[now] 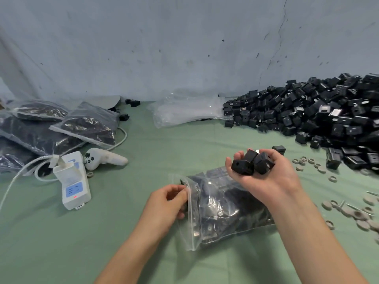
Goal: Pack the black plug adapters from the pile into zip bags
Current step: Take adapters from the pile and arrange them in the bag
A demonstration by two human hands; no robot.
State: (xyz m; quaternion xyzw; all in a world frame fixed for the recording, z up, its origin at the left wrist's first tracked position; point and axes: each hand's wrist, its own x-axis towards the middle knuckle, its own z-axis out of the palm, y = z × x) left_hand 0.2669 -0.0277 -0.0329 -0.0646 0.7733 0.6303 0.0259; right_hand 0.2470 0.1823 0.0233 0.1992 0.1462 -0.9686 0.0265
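A clear zip bag (217,210), partly filled with black plug adapters, lies on the green table in front of me. My left hand (168,203) pinches the bag's open mouth at its left end. My right hand (264,177) hovers palm-up above the bag's far end and cups three black adapters (251,162). The big pile of black adapters (320,115) spreads along the wall at the right. One loose adapter (279,149) sits just beyond my right hand.
Several filled zip bags (61,124) are stacked at the left. Empty clear bags (184,111) lie by the wall. A white power strip (71,181) with cable and a white controller (102,158) lie left of centre. Grey rings and discs (352,210) scatter at the right.
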